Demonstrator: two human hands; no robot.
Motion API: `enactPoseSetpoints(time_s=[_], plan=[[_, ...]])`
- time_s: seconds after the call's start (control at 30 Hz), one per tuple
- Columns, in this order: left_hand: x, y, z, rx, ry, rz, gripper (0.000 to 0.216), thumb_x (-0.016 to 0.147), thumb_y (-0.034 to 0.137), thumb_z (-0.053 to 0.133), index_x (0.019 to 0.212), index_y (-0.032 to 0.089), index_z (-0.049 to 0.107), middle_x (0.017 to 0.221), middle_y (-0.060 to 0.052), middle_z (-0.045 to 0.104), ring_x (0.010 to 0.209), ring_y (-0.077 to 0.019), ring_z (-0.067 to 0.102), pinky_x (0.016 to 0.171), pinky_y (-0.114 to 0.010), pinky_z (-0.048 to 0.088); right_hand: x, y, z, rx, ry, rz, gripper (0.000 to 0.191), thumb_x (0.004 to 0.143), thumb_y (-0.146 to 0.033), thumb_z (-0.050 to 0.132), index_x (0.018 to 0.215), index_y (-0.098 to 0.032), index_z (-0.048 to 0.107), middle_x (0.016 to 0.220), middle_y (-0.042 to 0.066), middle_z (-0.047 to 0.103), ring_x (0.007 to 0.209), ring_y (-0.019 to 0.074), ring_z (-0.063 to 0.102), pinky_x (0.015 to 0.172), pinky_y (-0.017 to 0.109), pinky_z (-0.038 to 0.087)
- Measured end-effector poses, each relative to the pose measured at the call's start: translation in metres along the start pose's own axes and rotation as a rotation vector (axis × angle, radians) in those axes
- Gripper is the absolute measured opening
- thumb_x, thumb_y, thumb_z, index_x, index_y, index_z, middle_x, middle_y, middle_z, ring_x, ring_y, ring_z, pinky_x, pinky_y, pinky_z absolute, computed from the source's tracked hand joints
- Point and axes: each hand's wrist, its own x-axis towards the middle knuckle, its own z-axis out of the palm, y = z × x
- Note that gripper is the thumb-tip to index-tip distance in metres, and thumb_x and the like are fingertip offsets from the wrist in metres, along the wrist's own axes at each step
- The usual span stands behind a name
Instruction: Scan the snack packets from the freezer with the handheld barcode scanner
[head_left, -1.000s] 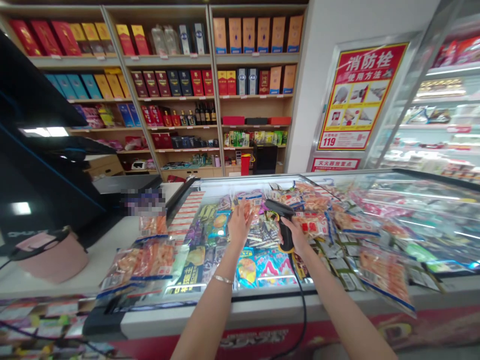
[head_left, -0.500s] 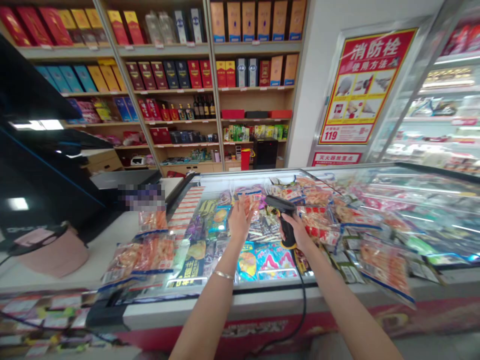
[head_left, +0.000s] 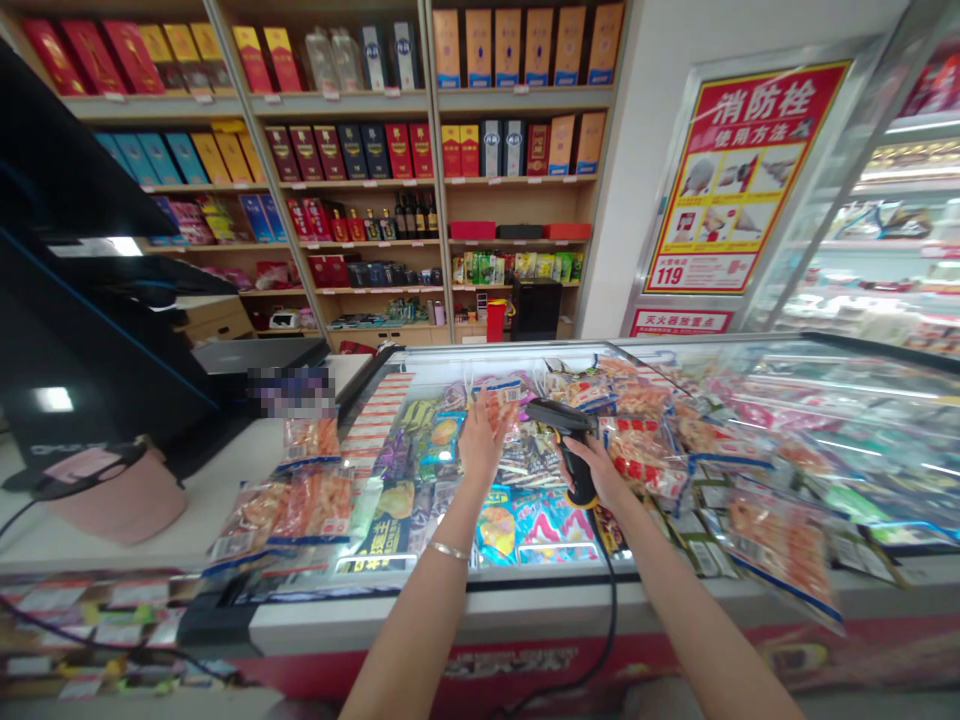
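Left hand (head_left: 480, 445): at the blue-edged, clear plastic packet (head_left: 504, 397) — grip uncertain.
Right hand (head_left: 595, 468): wrapped round the black-and-yellow, pistol-shaped plastic scanner (head_left: 576, 462).
Scanner position: over the white, glass-topped freezer (head_left: 322, 625).
Scan risk: creased, shiny film could cause a misread — glare.
Scanner nose: leftward, packet side; head's long axis roughly left-right, handle slanting down.

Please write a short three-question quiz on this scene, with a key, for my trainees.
1. Multiple choice: What does the right grip hold?
A) A cup
B) A scanner
C) A pen
2. True or false: The bracelet is on the left arm.
3. Fill in: The left grip holds a ____ near the scanner's front.

Key: 1. B. 2. True. 3. packet.
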Motion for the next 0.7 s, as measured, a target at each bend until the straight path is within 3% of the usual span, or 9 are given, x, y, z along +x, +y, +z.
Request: enactPoseSetpoints(time_s=[0.27,0.4,0.57,0.7], plan=[[-0.001,0.0,0.001,-0.002,-0.016,-0.013,0.063,0.09,0.037,0.048,0.145,0.018,0.024,0.129,-0.015,0.053,0.119,-0.0238,0.053,0.089,-0.032,0.049,0.001,0.001,-0.002,0.021,0.009,-0.005,0.034,0.073,-0.045,0.071,0.079,-0.016,0.055,0.065,0.0,0.054,0.036,0.0104,0.046,0.029,0.021,0.035],[-0.005,0.007,-0.01,-0.046,0.001,-0.011,0.065,0.089,0.032,0.051,0.146,0.021,0.021,0.133,-0.014,0.051,0.12,-0.0227,0.052,0.09,-0.031,0.048,0.0,-0.008,0.002,0.097,0.026,-0.03,0.033,0.073,-0.045,0.071,0.083,-0.016,0.056,0.065,0.0,0.053,0.036,0.0101,0.046,0.029,0.02,0.034],[-0.014,0.005,-0.058,-0.08,0.142,-0.012,0.069,0.087,0.028,0.053,0.147,0.024,0.018,0.133,-0.013,0.05,0.121,-0.0227,0.052,0.093,-0.034,0.048,0.008,-0.022,0.017,0.231,-0.022,-0.041,0.032,0.074,-0.044,0.069,0.089,-0.018,0.058,0.068,0.0,0.053,0.037,0.0097,0.044,0.029,0.021,0.036],[-0.023,-0.024,-0.119,0.02,0.235,-0.055,0.072,0.085,0.029,0.056,0.147,0.025,0.019,0.132,-0.013,0.049,0.116,-0.0246,0.055,0.085,-0.035,0.052,0.023,-0.023,0.062,0.326,-0.117,-0.044,0.032,0.075,-0.045,0.066,0.09,-0.018,0.059,0.068,-0.001,0.052,0.038,0.009,0.042,0.03,0.021,0.037]])
